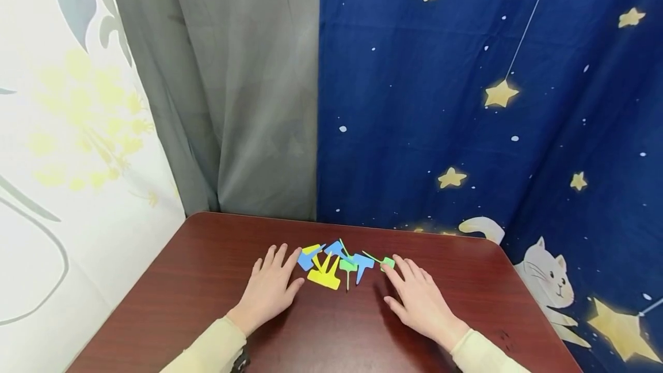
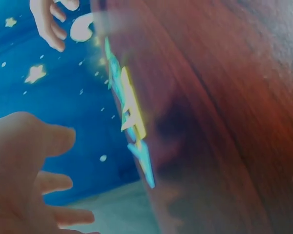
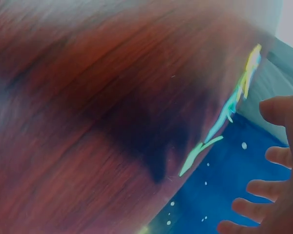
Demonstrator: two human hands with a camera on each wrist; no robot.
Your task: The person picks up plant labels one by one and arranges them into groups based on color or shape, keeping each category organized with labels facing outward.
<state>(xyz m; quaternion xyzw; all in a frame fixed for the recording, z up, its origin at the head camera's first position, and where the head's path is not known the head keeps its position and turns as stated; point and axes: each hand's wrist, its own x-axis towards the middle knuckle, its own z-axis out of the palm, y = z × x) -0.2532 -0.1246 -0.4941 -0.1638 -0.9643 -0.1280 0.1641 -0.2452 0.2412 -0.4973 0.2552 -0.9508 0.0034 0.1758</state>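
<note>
A loose pile of T-shaped plant labels lies on the table, some overlapping: yellow labels [image 1: 323,279] at the front, blue labels [image 1: 305,261] on the left and among the others, and a green label [image 1: 348,265] near the middle. Another green label [image 1: 387,264] is at the pile's right end. My left hand [image 1: 269,289] is at the left of the pile, fingers spread and holding nothing. To the right, my right hand [image 1: 422,301] has its fingers extended by the end green label. Both wrist views show the hands raised above the tabletop.
The dark red wooden table [image 1: 217,281] has rounded far corners. Behind it hang a grey curtain [image 1: 259,102] and a blue star-patterned curtain [image 1: 404,102]. A white patterned cloth [image 1: 67,217] hangs at the left.
</note>
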